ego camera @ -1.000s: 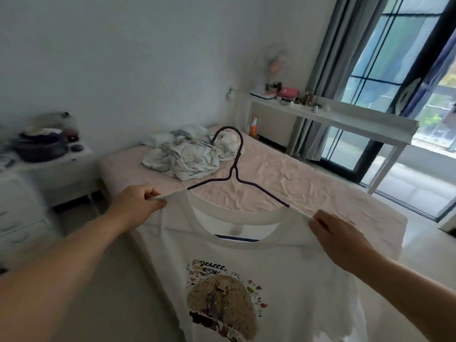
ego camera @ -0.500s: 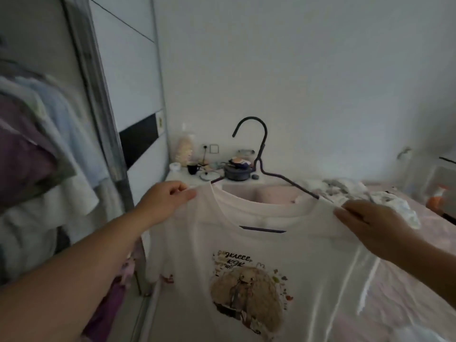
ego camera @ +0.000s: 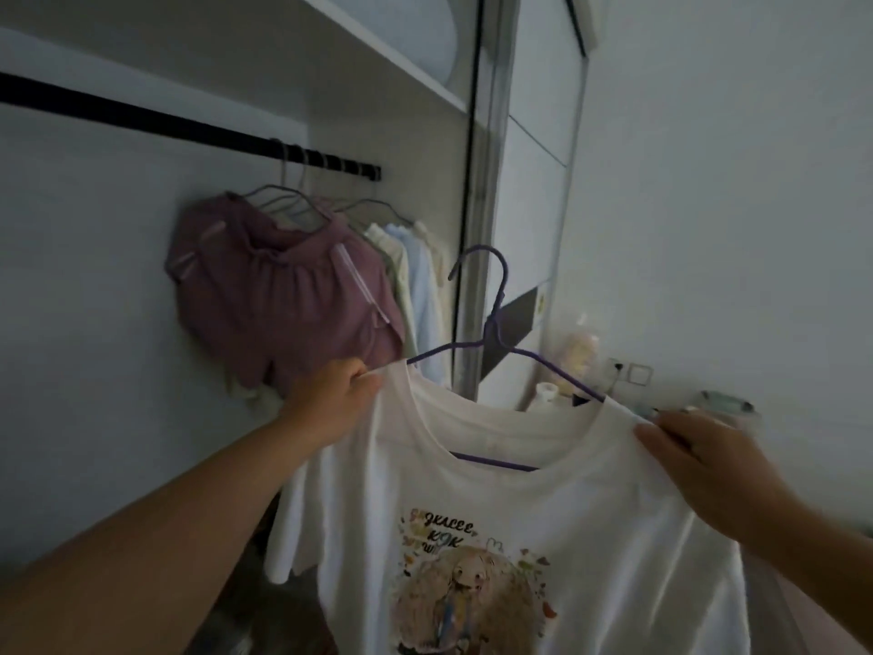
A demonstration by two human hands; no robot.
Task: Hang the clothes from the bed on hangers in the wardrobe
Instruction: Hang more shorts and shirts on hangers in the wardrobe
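A white T-shirt (ego camera: 519, 503) with a printed picture on its chest hangs on a purple wire hanger (ego camera: 493, 333), held up in front of the open wardrobe. My left hand (ego camera: 330, 399) pinches the shirt's left shoulder and the hanger end. My right hand (ego camera: 708, 465) grips the right shoulder over the other hanger end. The hanger's hook points left and sits below and to the right of the black wardrobe rail (ego camera: 189, 125). The bed is out of view.
On the rail hang mauve shorts (ego camera: 283, 295) and several pale garments (ego camera: 415, 276) on wire hangers. A white shelf (ego camera: 378, 49) runs above the rail. The sliding door frame (ego camera: 477, 229) stands right of the clothes. A nightstand with bottles (ego camera: 581, 361) lies beyond.
My view has swung left from the bed past the nightstand to the open wardrobe. Both hands keep their hold on the shirt and hanger, now raised toward the rail.
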